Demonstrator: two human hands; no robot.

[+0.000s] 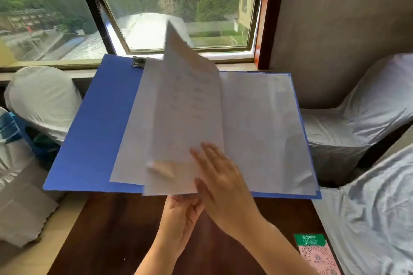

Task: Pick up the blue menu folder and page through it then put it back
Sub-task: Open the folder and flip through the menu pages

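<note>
The blue menu folder [93, 123] is held open above a dark wooden table, its left cover bare blue with a black metal clip [138, 62] at the top. White pages [263, 127] lie on the right side. One page [187, 100] stands partway up near the spine, blurred. My left hand [178, 219] grips the folder's lower edge from beneath at the middle, its thumb showing through the page. My right hand [220, 183] lies with fingers spread against the lower part of the raised page.
The dark wooden table [116, 234] has a green and pink QR card [312, 252] at its right edge. Chairs in white covers stand on the left [42, 98] and on the right [357, 123]. A window [178, 13] lies straight ahead.
</note>
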